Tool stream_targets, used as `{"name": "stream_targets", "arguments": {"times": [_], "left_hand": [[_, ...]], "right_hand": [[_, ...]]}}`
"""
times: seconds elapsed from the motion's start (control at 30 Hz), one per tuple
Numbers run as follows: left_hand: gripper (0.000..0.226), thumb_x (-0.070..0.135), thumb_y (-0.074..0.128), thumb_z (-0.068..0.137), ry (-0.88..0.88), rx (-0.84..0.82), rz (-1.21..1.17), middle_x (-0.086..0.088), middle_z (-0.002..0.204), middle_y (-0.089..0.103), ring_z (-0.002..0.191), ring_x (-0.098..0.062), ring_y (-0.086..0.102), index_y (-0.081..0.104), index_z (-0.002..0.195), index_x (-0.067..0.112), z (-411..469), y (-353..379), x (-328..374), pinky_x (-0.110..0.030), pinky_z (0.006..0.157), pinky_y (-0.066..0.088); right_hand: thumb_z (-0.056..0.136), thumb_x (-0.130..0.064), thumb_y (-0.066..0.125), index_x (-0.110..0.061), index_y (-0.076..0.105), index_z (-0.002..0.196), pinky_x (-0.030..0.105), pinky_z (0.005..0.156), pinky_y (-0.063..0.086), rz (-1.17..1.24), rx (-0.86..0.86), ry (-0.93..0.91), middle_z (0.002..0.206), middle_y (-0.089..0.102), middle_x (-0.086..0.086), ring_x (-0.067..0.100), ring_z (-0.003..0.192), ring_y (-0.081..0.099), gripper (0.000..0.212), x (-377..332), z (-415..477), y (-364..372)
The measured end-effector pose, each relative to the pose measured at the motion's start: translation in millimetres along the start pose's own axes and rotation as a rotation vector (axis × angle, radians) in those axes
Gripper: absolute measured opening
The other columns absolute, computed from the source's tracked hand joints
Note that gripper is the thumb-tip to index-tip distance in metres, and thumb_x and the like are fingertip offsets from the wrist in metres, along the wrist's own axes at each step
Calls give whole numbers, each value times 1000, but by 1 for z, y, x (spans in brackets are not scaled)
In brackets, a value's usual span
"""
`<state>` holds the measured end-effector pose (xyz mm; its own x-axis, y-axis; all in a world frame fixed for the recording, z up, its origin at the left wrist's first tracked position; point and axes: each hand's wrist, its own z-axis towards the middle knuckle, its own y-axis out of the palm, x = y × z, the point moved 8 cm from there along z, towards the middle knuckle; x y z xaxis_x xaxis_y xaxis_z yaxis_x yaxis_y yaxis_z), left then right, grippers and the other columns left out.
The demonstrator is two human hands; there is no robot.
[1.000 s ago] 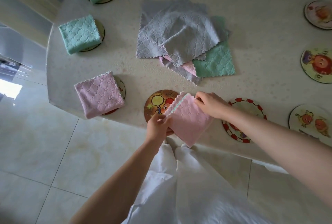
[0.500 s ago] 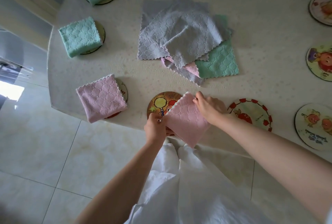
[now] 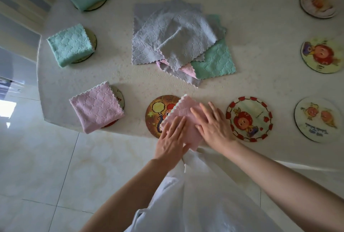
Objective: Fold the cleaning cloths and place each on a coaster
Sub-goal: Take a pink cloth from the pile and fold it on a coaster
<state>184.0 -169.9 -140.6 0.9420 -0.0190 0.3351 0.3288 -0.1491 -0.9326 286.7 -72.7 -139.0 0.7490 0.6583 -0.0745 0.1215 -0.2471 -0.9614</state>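
One pink cloth partly on orange coaster; left hand, right hand pressing flat.

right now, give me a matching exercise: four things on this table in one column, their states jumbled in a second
1 left pink cloth
2 near pink cloth
3 red-rimmed coaster
4 top grey cloth

a bare
b spread out unfolded
c pressed by the left hand and right hand
d folded, untouched

Pairs: 1-d, 2-c, 3-a, 4-b

letters "ay" on coaster under pink cloth
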Motion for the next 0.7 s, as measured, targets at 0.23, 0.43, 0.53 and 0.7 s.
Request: {"name": "stream_targets", "arguments": {"times": [0.23,0.43,0.53,0.7], "left_hand": [[69,52,37,93,-149,68,7,-5,154,29,143,-25,24,30,147,9,-17,-14,-27,-43,115,24],[19,16,62,88,-401,218,-261,-8,105,64,94,-26,56,64,102,4,-3,-43,-49,-42,80,52],[11,10,61,84,-592,132,-388,-8,97,57,88,-25,52,55,92,5,9,-43,-60,-35,71,47],[28,8,59,76,-791,-22,-560,-10,98,58,88,-25,53,50,102,6,15,-32,-67,-34,63,48]], "right_hand": [[95,-41,39,-13,30,145,49,111,29,-22,-20,147,148,37,10,38,139,25,58,26,-3,-5],[90,-34,52,-10,56,112,41,87,45,91,95,245,112,57,11,31,103,47,33,32,-10,-23],[88,-33,57,-11,53,115,40,90,41,280,-4,393,110,59,9,33,105,49,35,40,-7,-16],[78,-26,59,-13,56,84,25,53,42,681,-252,580,75,59,0,18,67,56,15,51,-5,-6]]}}
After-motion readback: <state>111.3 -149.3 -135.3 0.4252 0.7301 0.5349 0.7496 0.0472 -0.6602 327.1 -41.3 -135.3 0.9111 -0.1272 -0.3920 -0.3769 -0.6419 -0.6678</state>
